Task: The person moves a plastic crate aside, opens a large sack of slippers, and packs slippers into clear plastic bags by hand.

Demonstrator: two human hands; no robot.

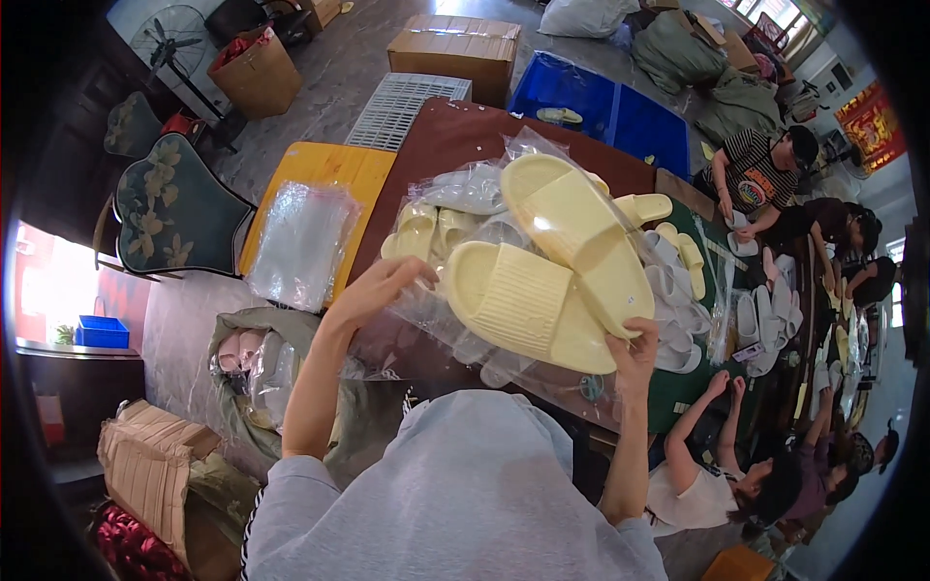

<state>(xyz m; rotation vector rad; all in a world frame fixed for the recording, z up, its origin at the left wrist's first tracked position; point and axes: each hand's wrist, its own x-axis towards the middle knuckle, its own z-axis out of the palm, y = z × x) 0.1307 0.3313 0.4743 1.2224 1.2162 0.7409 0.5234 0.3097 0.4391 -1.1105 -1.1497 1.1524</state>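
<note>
A pair of pale yellow slippers (513,295) is held up over the table, one overlapping the other, with clear plastic around at least the far one. My right hand (635,347) is closed on the heel ends of the pair. At the near slipper's toe, my left hand (378,289) has its fingers bent together at the edge of a clear plastic bag (423,312). Behind the pair lie more bagged slippers, pale yellow ones (417,225) and whitish ones (470,186). Several loose white slippers (668,276) sit to the right.
A stack of clear bags (302,237) lies on a yellow board (291,165) at the left. Blue bins (567,87) and a cardboard box (455,48) stand beyond the brown table (455,121). A sack (228,363) of bagged slippers is at lower left. Co-workers (756,174) handle slippers at right.
</note>
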